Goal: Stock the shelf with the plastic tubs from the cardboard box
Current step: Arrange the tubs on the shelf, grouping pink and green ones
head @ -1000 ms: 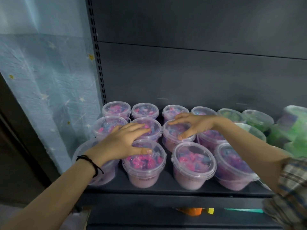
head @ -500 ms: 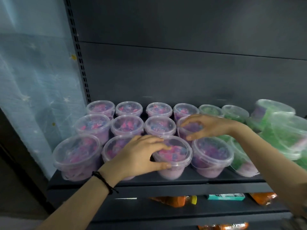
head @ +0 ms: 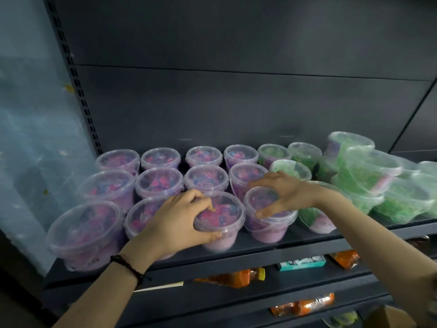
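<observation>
under the left hand (head: pixel 177 218), gripped, a pink tub (head: pixel 224 215); right hand (head: pixel 287 195) grips the next tub (head: pixel 269 230): slide both back evenly.

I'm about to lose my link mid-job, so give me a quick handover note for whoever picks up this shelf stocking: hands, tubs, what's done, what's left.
Hands: the left hand grips the third front-row tub by its lid rim. The right hand grips the fourth front-row tub beside it.
Things: the pink tubs stand in three rows of four on the shelf. The green tubs sit to their right, some stacked and tilted.
Done: twelve pink tubs shelved.
Left: square up the two held tubs and let go. The cardboard box is not clearly in view, so check it for more.
</observation>
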### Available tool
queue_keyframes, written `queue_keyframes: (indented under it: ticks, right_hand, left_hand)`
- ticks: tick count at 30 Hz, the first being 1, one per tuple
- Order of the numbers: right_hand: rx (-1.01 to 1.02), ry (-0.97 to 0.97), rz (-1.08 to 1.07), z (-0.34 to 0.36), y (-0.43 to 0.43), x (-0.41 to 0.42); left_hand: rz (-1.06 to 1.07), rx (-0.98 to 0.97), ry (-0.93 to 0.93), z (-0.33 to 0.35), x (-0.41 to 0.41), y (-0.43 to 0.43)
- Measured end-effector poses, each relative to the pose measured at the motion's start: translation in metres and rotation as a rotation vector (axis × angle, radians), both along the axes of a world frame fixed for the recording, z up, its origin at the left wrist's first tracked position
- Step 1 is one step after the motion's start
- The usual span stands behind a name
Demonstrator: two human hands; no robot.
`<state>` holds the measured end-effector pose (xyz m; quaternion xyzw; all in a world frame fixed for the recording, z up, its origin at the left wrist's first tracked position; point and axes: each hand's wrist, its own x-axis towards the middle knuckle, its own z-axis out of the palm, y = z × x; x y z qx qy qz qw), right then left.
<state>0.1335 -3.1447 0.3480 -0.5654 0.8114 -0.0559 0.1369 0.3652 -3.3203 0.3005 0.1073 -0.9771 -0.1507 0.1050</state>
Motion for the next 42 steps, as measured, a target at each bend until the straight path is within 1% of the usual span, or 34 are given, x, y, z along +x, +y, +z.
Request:
queue_keyframes:
  ticks: [4,6,9,11,13,15,18,22,27,30,33,36,37,40,42]
  right_hand:
    - [-0.065,0.043,-0.010,-0.005,-0.005,0.012]
    - [-0.098,0.016,-0.011,-0.008,-0.003,0.010]
    - [-0.299,-0.110,-0.081,-0.013,-0.001,-0.004]
    - [-0.373,-0.095,-0.122,-0.016,-0.005,-0.021]
    - [-0.320,-0.062,-0.135,-0.016,-0.016,-0.042]
    - [-0.226,-0.079,-0.133,-0.013,-0.033,-0.060]
    - [-0.116,-0.083,-0.118,-0.010,-0.062,-0.082]
    - [0.048,0.046,-0.147,-0.012,-0.095,-0.104]
    - [0.024,-0.033,-0.041,-0.009,-0.103,-0.116]
    - [0.031,-0.049,-0.022,-0.013,-0.101,-0.117]
    - [0.022,-0.075,-0.002,-0.012,-0.100,-0.112]
    - [0.006,-0.184,0.018,-0.003,-0.087,-0.113]
    - [-0.001,-0.182,0.023,0.000,-0.080,-0.115]
    - [-0.001,-0.064,0.010,0.008,-0.060,-0.128]
    - [-0.007,-0.033,-0.027,0.007,-0.052,-0.136]
  left_hand:
    - [-0.006,-0.011,0.002,0.002,0.003,-0.002]
    - [0.010,-0.025,-0.015,0.004,0.001,0.001]
    - [0.023,-0.083,-0.010,0.006,-0.011,0.011]
    - [0.023,-0.102,-0.002,0.005,-0.023,0.022]
    - [0.011,-0.110,-0.017,0.004,-0.040,0.037]
    - [-0.001,-0.133,-0.034,0.002,-0.058,0.051]
    - [0.052,-0.109,-0.078,0.001,-0.080,0.059]
    - [0.133,-0.036,-0.150,-0.001,-0.088,0.054]
    - [0.158,-0.008,-0.241,0.001,-0.089,0.055]
    - [0.158,-0.023,-0.259,0.003,-0.090,0.057]
    - [0.165,0.002,-0.267,0.003,-0.091,0.058]
    - [0.154,0.006,-0.266,0.002,-0.089,0.059]
    - [0.146,0.003,-0.257,0.002,-0.089,0.059]
    - [0.105,0.019,-0.210,0.002,-0.086,0.059]
    - [0.080,0.034,-0.178,0.001,-0.085,0.057]
